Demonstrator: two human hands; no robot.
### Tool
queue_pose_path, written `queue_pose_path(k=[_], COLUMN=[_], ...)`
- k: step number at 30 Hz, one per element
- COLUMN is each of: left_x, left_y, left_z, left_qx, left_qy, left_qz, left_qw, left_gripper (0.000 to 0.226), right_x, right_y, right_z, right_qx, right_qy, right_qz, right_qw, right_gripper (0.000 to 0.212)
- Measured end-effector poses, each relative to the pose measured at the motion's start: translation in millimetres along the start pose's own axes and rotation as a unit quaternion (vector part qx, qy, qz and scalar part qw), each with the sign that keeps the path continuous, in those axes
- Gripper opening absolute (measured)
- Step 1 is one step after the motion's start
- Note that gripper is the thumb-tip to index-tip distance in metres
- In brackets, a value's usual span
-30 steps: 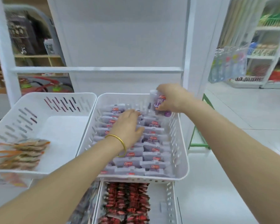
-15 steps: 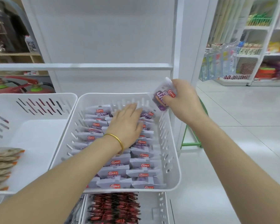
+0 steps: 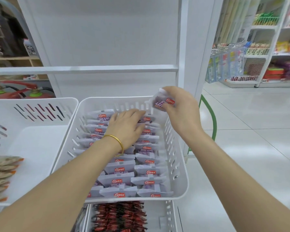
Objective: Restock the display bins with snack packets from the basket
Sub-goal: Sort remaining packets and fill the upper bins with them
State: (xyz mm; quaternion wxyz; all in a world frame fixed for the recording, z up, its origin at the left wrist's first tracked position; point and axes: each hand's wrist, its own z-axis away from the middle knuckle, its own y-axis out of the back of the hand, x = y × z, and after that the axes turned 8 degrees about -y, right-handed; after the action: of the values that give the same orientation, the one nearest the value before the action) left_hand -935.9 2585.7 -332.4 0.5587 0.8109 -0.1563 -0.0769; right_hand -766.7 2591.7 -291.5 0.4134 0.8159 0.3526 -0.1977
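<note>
Currently the right hand (image 3: 179,111) pinches one snack packet (image 3: 162,102) between thumb and fingertips and holds it in the air, just above the rim of the display bin (image 3: 182,166) at the bin's 1 o'clock corner. The left hand (image 3: 126,129) lies flat, fingers extended and close together, on the packet rows (image 3: 120,180) near the 12 o'clock end of the bin. It grips nothing. A gold bangle (image 3: 117,141) sits on that wrist.

The rows fill the bin in two overlapping columns from 6 o'clock to 12 o'clock. A gap appears to remain only at the far right corner, below the held packet. The supply basket cannot be identified in this view.

Handling judgement:
- The packet looks light, since a two-finger pinch carries it.
- The wrapper is a thin, glossy film, so it is likely slippery and easily creased.
- Take hold at the sealed edge or across the short side, not over the filled middle, to avoid crushing the contents.
- Slide it in tilted to match the row, with the flat hand restraining the neighbouring packets.

At 9 o'clock a second white bin (image 3: 40,148) holds a few orange-edged packets (image 3: 2,174). At 6 o'clock a lower bin holds red packets (image 3: 120,216).
</note>
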Motion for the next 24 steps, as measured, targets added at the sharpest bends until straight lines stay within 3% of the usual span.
queue_pose_path(k=[4, 7, 10, 15, 19, 24], left_x=[-8, -15, -26, -31, -34, -38], left_y=[-1, 0, 3, 10, 10, 10], left_z=[4, 5, 7, 1, -2, -2], left_qx=[0.013, 0.096, 0.169, 0.162, 0.144, 0.156], left_qy=[0.016, 0.024, 0.066, 0.063, 0.113, 0.171], left_qz=[0.019, 0.036, -0.046, -0.084, -0.045, 0.04], left_qw=[1.0, 0.994, 0.982, 0.981, 0.982, 0.972], left_gripper=[0.045, 0.038, 0.018, 0.011, 0.012, 0.005], right_x=[-5, -5, -6, -7, -10, -17], right_y=[-16, -26, -35, -43, -48, -56], right_z=[-4, -7, -10, -8, -6, -10], right_qx=[-0.03, -0.049, -0.079, -0.052, -0.046, -0.06], right_qy=[0.015, 0.028, 0.037, 0.053, 0.072, 0.047], right_qz=[0.058, 0.095, 0.136, 0.09, 0.016, 0.009], right_qw=[0.998, 0.994, 0.987, 0.993, 0.996, 0.997], right_gripper=[0.043, 0.043, 0.039, 0.041, 0.042, 0.029])
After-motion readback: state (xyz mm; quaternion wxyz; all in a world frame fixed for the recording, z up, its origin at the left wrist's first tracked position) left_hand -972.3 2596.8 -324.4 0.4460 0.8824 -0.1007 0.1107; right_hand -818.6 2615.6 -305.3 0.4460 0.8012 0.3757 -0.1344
